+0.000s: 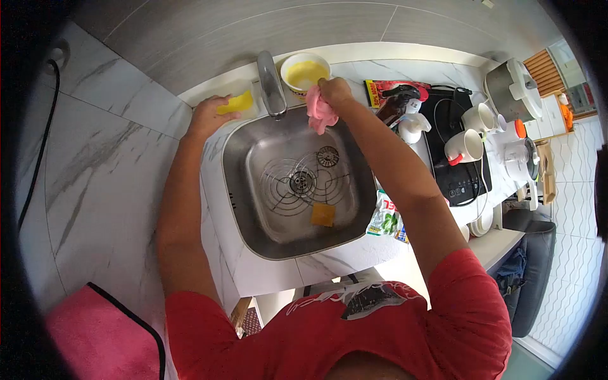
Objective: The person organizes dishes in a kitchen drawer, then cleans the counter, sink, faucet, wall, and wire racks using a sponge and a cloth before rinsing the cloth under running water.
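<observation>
My left hand [210,116] reaches to the back left corner of the sink, fingers closed on a flat yellow sponge [238,103]. My right hand [335,92] grips a bunched pink cloth [322,113], which hangs over the sink's back rim. Just behind that cloth stands a round tub [305,69] with a yellow inside. The metal faucet [271,85] rises between my two hands. In the steel sink [253,234] lie a wire rack [278,190], a round drain strainer [327,156] and an orange-yellow square sponge [323,214].
Right of the sink are a white pump bottle [413,126], a dark bottle [399,101] and a green-and-white packet [384,215]. Farther right, mugs [464,147] stand on a black cooktop [457,183], near a large cooker [512,92]. A pink cloth item [104,335] is at lower left.
</observation>
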`<state>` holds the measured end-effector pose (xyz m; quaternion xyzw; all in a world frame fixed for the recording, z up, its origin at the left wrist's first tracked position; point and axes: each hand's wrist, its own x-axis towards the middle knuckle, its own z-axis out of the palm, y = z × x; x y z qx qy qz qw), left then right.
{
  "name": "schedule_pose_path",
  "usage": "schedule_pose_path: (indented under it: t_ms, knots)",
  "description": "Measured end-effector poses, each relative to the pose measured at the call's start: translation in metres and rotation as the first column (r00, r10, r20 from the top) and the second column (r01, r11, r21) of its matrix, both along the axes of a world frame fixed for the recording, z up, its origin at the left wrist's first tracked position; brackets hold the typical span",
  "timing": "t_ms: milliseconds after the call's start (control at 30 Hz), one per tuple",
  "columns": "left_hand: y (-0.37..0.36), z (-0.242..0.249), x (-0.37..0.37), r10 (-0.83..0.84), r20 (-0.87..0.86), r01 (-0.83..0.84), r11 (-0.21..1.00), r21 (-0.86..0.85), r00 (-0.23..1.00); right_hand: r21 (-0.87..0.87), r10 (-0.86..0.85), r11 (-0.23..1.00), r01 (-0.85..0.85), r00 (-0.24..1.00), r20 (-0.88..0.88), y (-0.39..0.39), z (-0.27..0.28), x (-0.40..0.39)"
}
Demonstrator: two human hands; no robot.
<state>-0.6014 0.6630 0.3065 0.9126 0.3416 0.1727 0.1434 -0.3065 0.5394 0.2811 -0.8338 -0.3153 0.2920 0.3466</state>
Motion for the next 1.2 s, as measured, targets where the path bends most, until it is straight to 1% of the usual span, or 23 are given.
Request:
schedule_pose_path:
  t_ms: [33,100,167,200,267,300,333,367,400,467,533,567,633,667,733,767,867,900,933,1000,1033,1133,1200]
  knots:
    - [0.002,-0.003,0.002,-0.032,-0.053,0.025,0.992,-0.121,0.998,-0.012,0.048,0.999,-0.050,0.995,-0.087,-0.005,0.004,0.000]
    - [0.007,-0.012,0.004,-0.040,-0.067,0.033,0.994,-0.109,0.997,-0.029,0.076,0.996,-0.082,0.981,-0.176,-0.021,0.011,-0.001]
    - [0.012,-0.027,0.007,-0.070,-0.088,0.059,0.991,-0.121,0.994,-0.068,0.061,0.992,-0.102,0.890,-0.452,-0.066,0.047,-0.024]
    - [0.015,-0.036,0.007,-0.043,-0.093,0.033,0.994,-0.100,0.995,-0.092,0.031,0.992,-0.083,0.887,-0.461,-0.085,0.040,-0.030]
    - [0.031,-0.053,0.005,-0.079,-0.041,0.080,0.996,0.037,0.996,0.143,0.111,0.989,-0.020,0.741,-0.662,-0.118,0.026,-0.039]
    - [0.034,-0.060,0.002,-0.147,0.001,0.146,0.978,0.148,0.989,0.118,0.083,0.993,-0.004,0.736,-0.672,-0.138,0.026,-0.042]
    - [0.000,-0.023,0.010,-0.051,0.010,0.048,0.983,0.179,0.999,0.165,0.125,0.986,-0.009,0.694,-0.709,-0.160,0.031,-0.042]
    - [-0.008,-0.018,0.010,-0.047,0.046,0.030,0.947,0.320,0.998,0.216,0.174,0.976,-0.016,0.649,-0.740,-0.181,0.034,-0.043]
    - [-0.024,-0.010,0.009,0.018,0.143,-0.062,0.949,0.310,0.990,0.199,0.161,0.980,-0.012,0.640,-0.751,-0.205,0.035,-0.049]
    - [-0.058,-0.003,0.012,0.080,0.244,-0.153,0.942,0.300,0.966,0.389,0.315,0.913,-0.125,0.822,-0.475,-0.251,0.043,-0.062]
    - [-0.095,-0.011,0.004,0.289,0.552,-0.361,0.932,0.025,0.782,0.407,0.396,0.883,-0.232,0.834,-0.385,-0.292,0.050,-0.089]
    - [-0.117,-0.014,0.000,0.300,0.538,-0.368,0.930,0.020,0.788,0.347,0.642,0.709,-0.614,0.765,0.042,-0.307,0.051,-0.091]
    - [-0.158,-0.018,-0.003,0.398,0.676,-0.288,0.917,-0.276,0.620,0.287,0.691,0.627,-0.724,0.687,0.226,-0.337,0.021,-0.131]
    - [-0.173,-0.020,-0.005,0.405,0.674,-0.302,0.914,-0.272,0.617,0.292,0.699,0.617,-0.731,0.679,0.224,-0.345,0.004,-0.149]
    - [-0.203,-0.026,-0.008,0.480,0.743,-0.292,0.877,-0.383,0.467,-0.090,0.755,0.545,-0.834,0.441,0.486,-0.351,-0.022,-0.191]
    - [-0.213,-0.025,-0.008,0.483,0.744,-0.300,0.874,-0.381,0.461,-0.084,0.788,0.463,-0.883,0.366,0.494,-0.335,-0.021,-0.209]
    - [-0.239,-0.023,-0.013,0.463,0.622,-0.283,0.884,-0.372,0.632,0.029,0.808,0.237,-0.971,0.214,0.549,-0.292,-0.048,-0.296]
    - [-0.239,-0.025,-0.015,0.462,0.627,-0.288,0.886,-0.364,0.627,0.140,0.723,0.185,-0.973,0.231,0.651,-0.281,-0.048,-0.316]
    - [-0.239,-0.031,-0.014,0.460,0.528,-0.293,0.881,-0.371,0.714,0.240,0.627,0.116,-0.964,0.259,0.735,-0.279,-0.049,-0.327]
    - [-0.235,-0.041,-0.015,0.480,0.251,-0.355,0.838,-0.414,0.840,0.237,0.708,0.090,-0.967,0.229,0.668,-0.290,-0.062,-0.328]
    - [-0.228,-0.056,-0.017,0.481,0.256,-0.356,0.839,-0.411,0.838,0.236,0.781,0.071,-0.969,0.201,0.591,-0.295,-0.067,-0.326]
    - [-0.207,-0.114,-0.015,0.387,-0.129,-0.380,0.693,-0.613,0.913,0.054,0.821,0.168,-0.984,0.170,0.545,-0.332,-0.047,-0.265]
    - [-0.195,-0.169,-0.013,0.428,-0.341,-0.543,0.570,-0.616,0.837,-0.076,0.790,0.280,-0.957,0.185,0.585,-0.358,-0.030,-0.218]
